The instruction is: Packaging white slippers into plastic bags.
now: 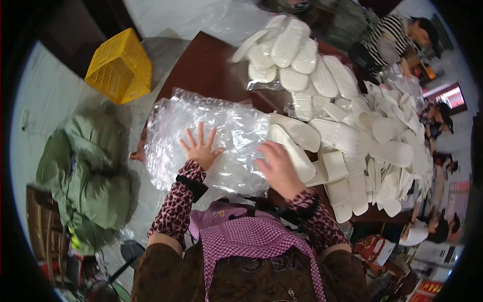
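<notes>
My left hand lies flat with fingers spread on a stack of clear plastic bags on the dark red-brown table. At the stack's right edge is my right hand, slightly blurred, its fingers bent and the thumb apart from them. I see nothing held in it. Just beyond that hand, a white slipper lies sole up, partly beside the bags. A large heap of white slippers spreads to the right. Several more slippers, some in clear wrapping, are piled at the far side.
A yellow plastic crate lies tipped on the floor at the far left. Bulging green sacks stand left of the table. A person in a striped top works at the far right, with other people along the right side.
</notes>
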